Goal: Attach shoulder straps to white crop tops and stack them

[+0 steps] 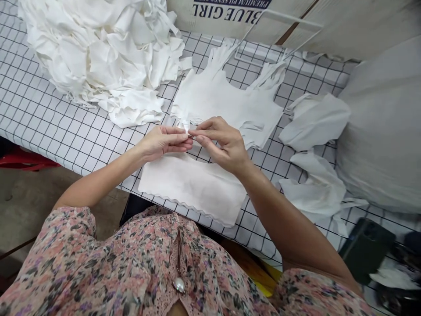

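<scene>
White cloth strap end [184, 126], seemingly pinched narrow between fingertips of left hand [162, 142] and right hand [223, 144], above scallop-edged cloth panel [190, 186], just beside strappy cloth top [223, 98].

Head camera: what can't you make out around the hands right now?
Head view:
- Small item pinched between left hand and right hand: hidden by the fingers, too small to name.
- Carton lettering: cut off by top edge.
- Dark things beside phone: cut off by the right edge, blurred.
</scene>
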`<action>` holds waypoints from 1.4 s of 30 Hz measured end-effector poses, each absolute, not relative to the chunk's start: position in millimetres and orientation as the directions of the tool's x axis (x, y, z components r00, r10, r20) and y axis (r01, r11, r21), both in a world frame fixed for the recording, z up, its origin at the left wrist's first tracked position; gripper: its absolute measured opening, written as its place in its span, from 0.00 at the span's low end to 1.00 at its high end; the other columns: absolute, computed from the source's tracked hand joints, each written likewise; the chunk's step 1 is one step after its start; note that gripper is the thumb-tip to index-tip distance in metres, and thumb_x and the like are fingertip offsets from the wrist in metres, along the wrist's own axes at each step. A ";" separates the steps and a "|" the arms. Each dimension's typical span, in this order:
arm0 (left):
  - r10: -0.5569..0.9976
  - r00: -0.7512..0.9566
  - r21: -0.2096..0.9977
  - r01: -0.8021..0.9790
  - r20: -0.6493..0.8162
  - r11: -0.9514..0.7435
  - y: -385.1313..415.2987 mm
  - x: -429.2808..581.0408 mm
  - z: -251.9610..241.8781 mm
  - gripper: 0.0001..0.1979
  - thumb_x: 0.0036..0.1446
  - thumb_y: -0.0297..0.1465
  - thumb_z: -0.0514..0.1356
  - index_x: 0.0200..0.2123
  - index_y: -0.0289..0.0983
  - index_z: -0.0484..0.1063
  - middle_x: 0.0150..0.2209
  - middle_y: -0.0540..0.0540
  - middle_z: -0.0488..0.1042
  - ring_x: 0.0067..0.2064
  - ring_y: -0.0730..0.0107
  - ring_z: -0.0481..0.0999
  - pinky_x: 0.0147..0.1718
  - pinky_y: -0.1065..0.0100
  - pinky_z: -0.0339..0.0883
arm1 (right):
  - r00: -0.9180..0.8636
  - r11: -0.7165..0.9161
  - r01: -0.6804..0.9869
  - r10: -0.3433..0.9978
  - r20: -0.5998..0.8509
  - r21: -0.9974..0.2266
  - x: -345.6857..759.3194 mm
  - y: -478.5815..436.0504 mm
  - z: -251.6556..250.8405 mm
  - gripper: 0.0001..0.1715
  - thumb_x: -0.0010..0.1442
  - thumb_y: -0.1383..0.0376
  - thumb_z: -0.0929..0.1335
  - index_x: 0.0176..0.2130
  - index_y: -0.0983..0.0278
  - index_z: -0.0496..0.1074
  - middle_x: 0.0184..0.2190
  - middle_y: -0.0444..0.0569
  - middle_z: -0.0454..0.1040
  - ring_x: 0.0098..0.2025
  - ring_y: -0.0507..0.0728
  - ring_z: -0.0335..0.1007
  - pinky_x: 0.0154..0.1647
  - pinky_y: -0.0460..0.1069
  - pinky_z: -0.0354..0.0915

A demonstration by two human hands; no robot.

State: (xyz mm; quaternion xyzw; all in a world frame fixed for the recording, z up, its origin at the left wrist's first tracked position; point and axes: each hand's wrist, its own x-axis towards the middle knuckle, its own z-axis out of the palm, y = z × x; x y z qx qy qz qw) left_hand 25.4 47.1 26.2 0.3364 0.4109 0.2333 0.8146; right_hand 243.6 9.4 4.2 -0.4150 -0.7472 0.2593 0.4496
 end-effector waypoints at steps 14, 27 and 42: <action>0.822 0.377 0.889 0.006 -0.426 0.458 50.0 -3.6 28.1 0.06 0.62 0.27 0.65 0.40 0.32 0.82 0.37 0.43 0.86 0.34 0.71 0.86 0.40 0.70 0.82 | -0.118 0.375 0.591 0.916 0.384 -0.714 255.7 23.8 -14.6 0.09 0.66 0.63 0.70 0.39 0.57 0.83 0.37 0.50 0.81 0.41 0.60 0.76 0.44 0.59 0.73; 0.757 0.428 0.865 0.154 -0.495 0.478 43.9 -19.4 21.8 0.07 0.59 0.29 0.69 0.39 0.31 0.83 0.37 0.40 0.85 0.33 0.68 0.86 0.37 0.67 0.83 | -0.310 0.309 0.754 0.945 0.101 -0.580 222.4 35.1 -19.3 0.09 0.59 0.68 0.73 0.27 0.63 0.75 0.29 0.50 0.73 0.50 0.69 0.69 0.57 0.73 0.63; 0.607 0.592 0.701 -0.098 -0.529 0.707 92.7 49.5 13.0 0.12 0.68 0.38 0.68 0.36 0.34 0.81 0.42 0.38 0.87 0.44 0.60 0.88 0.56 0.58 0.80 | -0.173 -0.500 -0.328 0.866 -0.469 -0.802 235.1 -5.2 35.6 0.30 0.33 0.52 0.88 0.27 0.65 0.78 0.21 0.44 0.74 0.23 0.50 0.67 0.24 0.50 0.77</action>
